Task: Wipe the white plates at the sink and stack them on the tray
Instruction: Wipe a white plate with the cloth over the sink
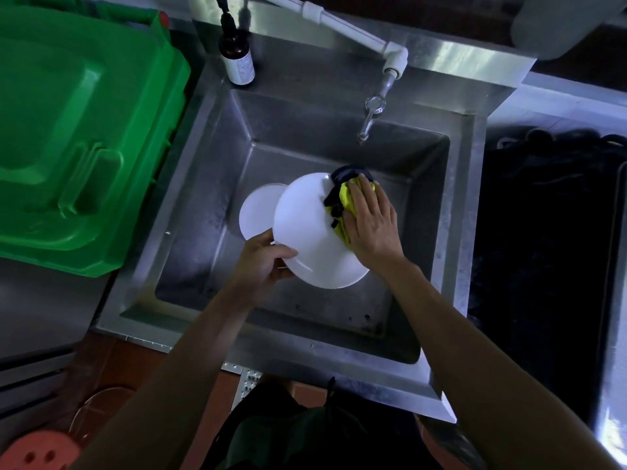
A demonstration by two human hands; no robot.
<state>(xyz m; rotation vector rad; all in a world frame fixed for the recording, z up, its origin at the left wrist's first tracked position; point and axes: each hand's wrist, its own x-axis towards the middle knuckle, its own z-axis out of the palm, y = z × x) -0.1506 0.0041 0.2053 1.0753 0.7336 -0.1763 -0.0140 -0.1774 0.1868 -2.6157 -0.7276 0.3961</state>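
Observation:
A large white plate (307,228) is held tilted over the steel sink (190,184). My left hand (263,262) grips its lower left rim, thumb on the face. My right hand (371,225) presses a yellow and dark cloth (342,195) flat against the plate's right edge. A second white plate (256,212) lies in the basin behind, partly hidden by the held plate.
A tap (371,117) on a white pipe hangs over the basin's back. A brown bottle (237,59) stands on the sink's back left corner. A green bin lid (78,130) lies left of the sink. A dark tray area (549,232) lies to the right.

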